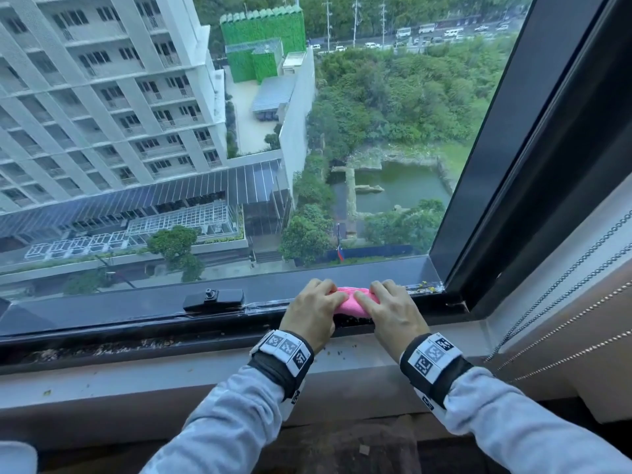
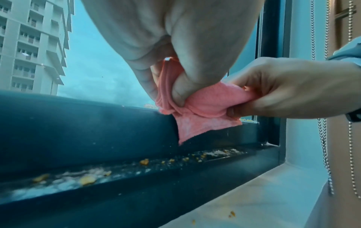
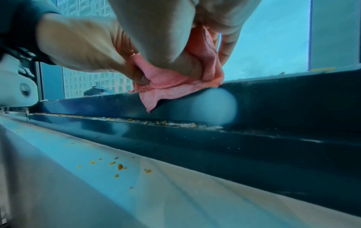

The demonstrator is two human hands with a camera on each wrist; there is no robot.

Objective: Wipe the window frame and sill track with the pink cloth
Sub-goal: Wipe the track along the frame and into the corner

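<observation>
Both hands, left point(image 1: 313, 313) and right point(image 1: 393, 311), side by side, fingers curled.

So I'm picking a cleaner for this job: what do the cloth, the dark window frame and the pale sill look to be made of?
Pink cloth: soft napped fabric, likely microfibre; it bunches into folds where both hands grip it.
Window frame: dark, smooth, semi-gloss, probably coated metal; crisp edges and light reflections.
Sill: pale, smooth, matte slab, stone or laminate; the pictures don't settle which.
</observation>
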